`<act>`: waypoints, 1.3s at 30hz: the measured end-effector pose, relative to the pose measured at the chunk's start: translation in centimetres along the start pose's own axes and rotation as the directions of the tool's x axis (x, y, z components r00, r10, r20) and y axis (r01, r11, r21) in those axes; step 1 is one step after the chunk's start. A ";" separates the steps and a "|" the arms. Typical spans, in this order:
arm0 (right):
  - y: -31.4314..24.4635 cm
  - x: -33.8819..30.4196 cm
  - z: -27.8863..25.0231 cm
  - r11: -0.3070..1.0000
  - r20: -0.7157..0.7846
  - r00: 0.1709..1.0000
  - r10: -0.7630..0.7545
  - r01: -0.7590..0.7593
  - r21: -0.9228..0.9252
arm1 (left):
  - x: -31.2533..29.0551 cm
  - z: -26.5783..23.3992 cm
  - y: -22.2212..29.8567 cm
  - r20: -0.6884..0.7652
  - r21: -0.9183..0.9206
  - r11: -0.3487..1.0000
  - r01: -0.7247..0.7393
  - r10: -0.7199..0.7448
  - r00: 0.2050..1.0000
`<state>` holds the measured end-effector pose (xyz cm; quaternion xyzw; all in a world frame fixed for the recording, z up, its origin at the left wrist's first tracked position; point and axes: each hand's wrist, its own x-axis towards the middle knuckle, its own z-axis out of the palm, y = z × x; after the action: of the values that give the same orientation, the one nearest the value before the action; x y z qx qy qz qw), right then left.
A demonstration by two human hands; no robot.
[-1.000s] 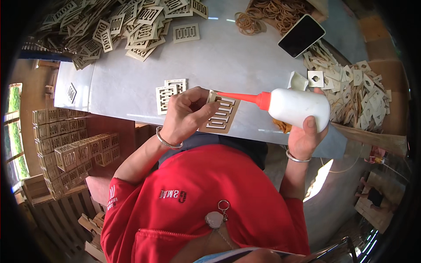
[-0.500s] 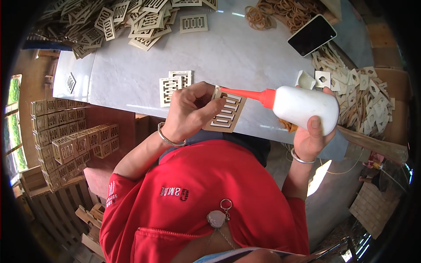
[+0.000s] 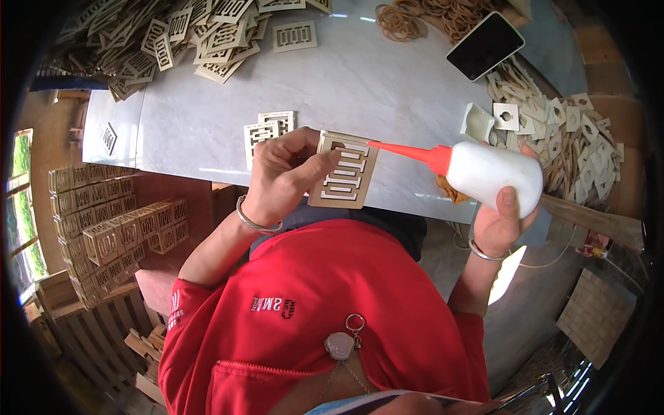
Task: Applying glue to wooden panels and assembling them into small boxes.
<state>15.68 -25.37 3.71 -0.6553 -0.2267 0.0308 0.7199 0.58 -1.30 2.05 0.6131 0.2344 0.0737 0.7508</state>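
Note:
Pinched in my left hand (image 3: 283, 169) is a thin wooden cut-out panel (image 3: 351, 195) with slotted openings, held up off the table by its left side. My right hand (image 3: 508, 218) grips a white squeeze bottle (image 3: 487, 173) lying sideways. Its long red nozzle (image 3: 408, 151) points left, and the tip meets the panel's top edge near the upper right corner. Just beyond my left hand, two similar pale panels (image 3: 259, 131) lie overlapped on the table. Whether glue is coming out of the tip cannot be made out.
A heap of cut-out panels (image 3: 221, 48) covers the far left of the grey table (image 3: 346, 83). Rubber bands (image 3: 401, 24), a phone (image 3: 486, 45) and a pile of small holed wooden pieces (image 3: 567, 138) sit at right. Stacked lattice boxes (image 3: 97, 221) stand left, below table level.
The nozzle tip has slid along the panel's top edge from its left corner toward the right. My left hand and the panel have shifted slightly left, the bottle slightly right.

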 end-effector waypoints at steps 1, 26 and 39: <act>0.1 0.0 -0.2 1.000 -0.002 1.000 -0.001 0.001 0.000 | 0.0 0.1 0.1 -0.006 -0.041 0.999 0.012 -0.012 1.000; 2.5 -0.5 -1.3 0.917 -0.087 0.970 0.225 -0.181 0.355 | 0.9 -0.5 -1.9 0.133 -0.480 0.866 0.143 -0.089 0.987; 2.5 -1.0 -1.6 0.907 0.118 0.977 0.179 -0.210 0.365 | 1.5 -1.3 -2.0 0.141 -0.549 0.824 0.140 -0.074 0.987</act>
<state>16.01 -26.83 1.00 -0.5229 -0.1796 0.1720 0.8153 0.95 -0.08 -0.44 0.3567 0.1937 0.0614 0.9119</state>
